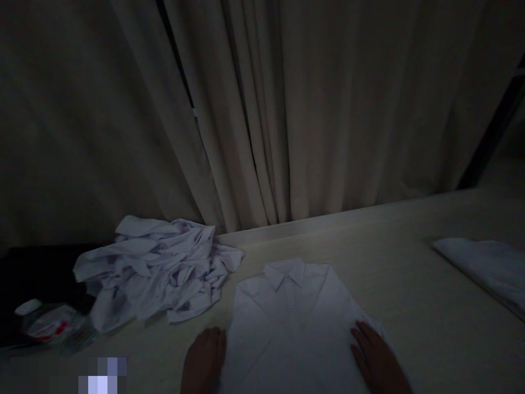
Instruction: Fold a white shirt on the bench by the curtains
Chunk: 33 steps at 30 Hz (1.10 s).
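A white collared shirt [287, 328] lies front up on the pale table, its collar pointing away from me and its lower part cut off by the frame. At the shirt's left edge is my left hand [204, 358], with its fingers bent and close together on the border of the cloth; the fingertips are partly hidden. My right hand [379, 358] rests on the right side of the shirt, fingers stretched out and slightly apart. Some fabric shows beyond that hand on the right.
A crumpled heap of white clothes [159, 273] lies at the left, beside a black item [36, 268]. In front of that is a clear plastic bottle [57, 325] with a red and white label. Folded white cloth [488, 262] lies at the right. Beige curtains [262, 109] hang behind the table [435, 306].
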Tool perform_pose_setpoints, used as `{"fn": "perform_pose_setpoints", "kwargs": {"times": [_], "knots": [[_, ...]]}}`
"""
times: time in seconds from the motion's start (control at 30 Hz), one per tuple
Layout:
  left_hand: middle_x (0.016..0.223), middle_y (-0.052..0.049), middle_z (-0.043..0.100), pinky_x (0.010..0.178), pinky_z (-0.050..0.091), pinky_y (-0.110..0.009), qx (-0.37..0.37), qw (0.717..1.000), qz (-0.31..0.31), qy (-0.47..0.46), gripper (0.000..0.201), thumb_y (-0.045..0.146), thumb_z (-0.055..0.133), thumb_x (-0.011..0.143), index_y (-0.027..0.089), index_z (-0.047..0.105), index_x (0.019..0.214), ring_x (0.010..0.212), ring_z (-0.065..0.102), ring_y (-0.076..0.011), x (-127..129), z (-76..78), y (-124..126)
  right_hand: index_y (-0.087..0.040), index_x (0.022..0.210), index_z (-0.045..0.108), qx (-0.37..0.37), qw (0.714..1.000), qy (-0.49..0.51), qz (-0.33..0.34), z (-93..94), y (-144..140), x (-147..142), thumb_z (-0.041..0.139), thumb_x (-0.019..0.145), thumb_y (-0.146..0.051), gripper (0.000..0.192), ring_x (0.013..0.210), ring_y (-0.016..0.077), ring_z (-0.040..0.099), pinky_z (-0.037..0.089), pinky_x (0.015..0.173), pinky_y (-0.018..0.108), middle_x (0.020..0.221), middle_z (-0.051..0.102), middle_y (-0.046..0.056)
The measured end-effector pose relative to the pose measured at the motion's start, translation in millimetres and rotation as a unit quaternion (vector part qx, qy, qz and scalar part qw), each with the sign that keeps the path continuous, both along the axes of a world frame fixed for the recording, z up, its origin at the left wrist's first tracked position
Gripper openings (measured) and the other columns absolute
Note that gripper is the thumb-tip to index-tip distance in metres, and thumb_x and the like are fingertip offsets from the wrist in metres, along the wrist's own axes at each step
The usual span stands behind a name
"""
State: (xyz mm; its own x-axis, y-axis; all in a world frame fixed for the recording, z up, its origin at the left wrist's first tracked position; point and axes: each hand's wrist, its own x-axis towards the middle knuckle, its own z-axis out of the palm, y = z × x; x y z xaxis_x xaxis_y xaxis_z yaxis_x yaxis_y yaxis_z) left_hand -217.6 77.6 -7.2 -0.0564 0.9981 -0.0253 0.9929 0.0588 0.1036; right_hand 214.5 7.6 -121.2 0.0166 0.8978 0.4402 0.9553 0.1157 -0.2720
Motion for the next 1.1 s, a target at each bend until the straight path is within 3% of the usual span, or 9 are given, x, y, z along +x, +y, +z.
{"fn": "perform_pose_setpoints", "kwargs": {"times": [0.07, 0.17, 0.33, 0.47, 0.57, 0.7, 0.83, 0.93, 1.1], "knots": [[0.126, -0.012, 0.058, 0.104, 0.034, -0.036, 0.032, 0.999, -0.039, 0.003, 0.053, 0.040, 0.018, 0.088, 0.016, 0.054, 0.119, 0.119, 0.050, -0.0219, 18.9, -4.5, 4.6, -0.023, 0.121, 0.054, -0.004, 1.000, 0.002, 0.000, -1.4, -0.6, -0.6, 0.041, 0.088, -0.040, 0.040, 0.121, 0.0241, 0.048, 0.044, 0.100, 0.043, 0.132, 0.052, 0.009], [0.145, -0.012, 0.037, 0.112, 0.023, -0.037, 0.020, 0.994, -0.111, 0.006, 0.061, 0.048, 0.023, 0.087, 0.013, 0.040, 0.134, 0.135, 0.030, -0.0233, 46.6, -23.5, 6.0, -0.022, 0.122, 0.052, 0.001, 1.000, -0.011, -0.002, -2.7, -0.8, -1.6, 0.042, 0.087, -0.040, 0.041, 0.123, 0.0237, 0.046, 0.043, 0.101, 0.043, 0.133, 0.050, 0.009], [0.151, -0.009, 0.019, 0.111, 0.012, -0.058, 0.003, 0.992, -0.124, 0.010, 0.077, 0.070, 0.039, 0.073, 0.031, 0.029, 0.139, 0.139, 0.008, -0.0349, 67.3, -47.8, -1.0, -0.020, 0.119, 0.055, 0.021, 0.999, -0.033, -0.006, 0.0, 0.2, -2.7, 0.045, 0.087, -0.038, 0.038, 0.119, 0.0235, 0.049, 0.046, 0.098, 0.042, 0.129, 0.054, 0.010], [0.152, -0.009, 0.017, 0.110, 0.008, -0.060, 0.009, 0.992, -0.127, 0.014, 0.080, 0.073, 0.038, 0.071, 0.033, 0.026, 0.139, 0.139, 0.005, -0.0362, 66.9, -43.7, -0.9, -0.019, 0.119, 0.055, 0.037, 0.999, -0.032, -0.004, 2.7, 0.5, -3.2, 0.047, 0.086, -0.038, 0.039, 0.118, 0.0244, 0.050, 0.046, 0.097, 0.042, 0.128, 0.054, 0.011], [0.152, -0.010, 0.017, 0.113, 0.012, -0.053, 0.039, 0.991, -0.126, 0.026, 0.078, 0.067, 0.033, 0.078, 0.022, 0.024, 0.141, 0.140, 0.005, -0.0316, 56.0, -45.7, -0.4, -0.019, 0.117, 0.056, 0.034, 0.999, -0.026, -0.006, 5.1, 0.7, -5.1, 0.047, 0.086, -0.038, 0.038, 0.118, 0.0239, 0.050, 0.046, 0.098, 0.042, 0.127, 0.055, 0.011], [0.147, -0.018, 0.027, 0.112, 0.025, -0.044, 0.114, 0.987, -0.101, 0.045, 0.071, 0.053, 0.029, 0.086, 0.004, 0.030, 0.138, 0.139, 0.017, -0.0279, 28.8, -65.6, -4.1, -0.021, 0.117, 0.056, 0.020, 1.000, -0.020, -0.013, 7.6, 0.3, -7.9, 0.046, 0.087, -0.037, 0.036, 0.119, 0.0236, 0.049, 0.044, 0.100, 0.043, 0.128, 0.055, 0.010], [0.142, -0.018, 0.039, 0.106, 0.036, -0.046, 0.145, 0.981, -0.109, 0.063, 0.069, 0.054, 0.036, 0.083, 0.007, 0.039, 0.133, 0.134, 0.031, -0.0301, 13.7, -80.9, -6.1, -0.020, 0.119, 0.054, 0.034, 0.999, -0.034, -0.014, 4.4, 0.0, -7.8, 0.046, 0.087, -0.037, 0.037, 0.120, 0.0237, 0.048, 0.044, 0.100, 0.043, 0.129, 0.053, 0.010], [0.138, -0.020, 0.044, 0.105, 0.036, -0.049, 0.143, 0.981, -0.102, 0.084, 0.067, 0.053, 0.040, 0.082, 0.007, 0.045, 0.129, 0.131, 0.034, -0.0337, 19.3, -73.9, 2.3, -0.020, 0.118, 0.055, 0.050, 0.998, -0.046, -0.014, 1.5, 1.1, -6.8, 0.049, 0.086, -0.036, 0.037, 0.119, 0.0239, 0.049, 0.046, 0.098, 0.043, 0.128, 0.054, 0.010], [0.138, -0.023, 0.042, 0.108, 0.031, -0.045, 0.157, 0.973, -0.134, 0.103, 0.059, 0.041, 0.031, 0.087, 0.001, 0.043, 0.129, 0.133, 0.031, -0.0322, 43.3, -45.3, 37.5, -0.021, 0.117, 0.056, 0.057, 0.997, -0.053, -0.013, 1.6, 2.2, -5.8, 0.049, 0.086, -0.036, 0.035, 0.117, 0.0240, 0.050, 0.047, 0.097, 0.042, 0.126, 0.056, 0.010]]}}
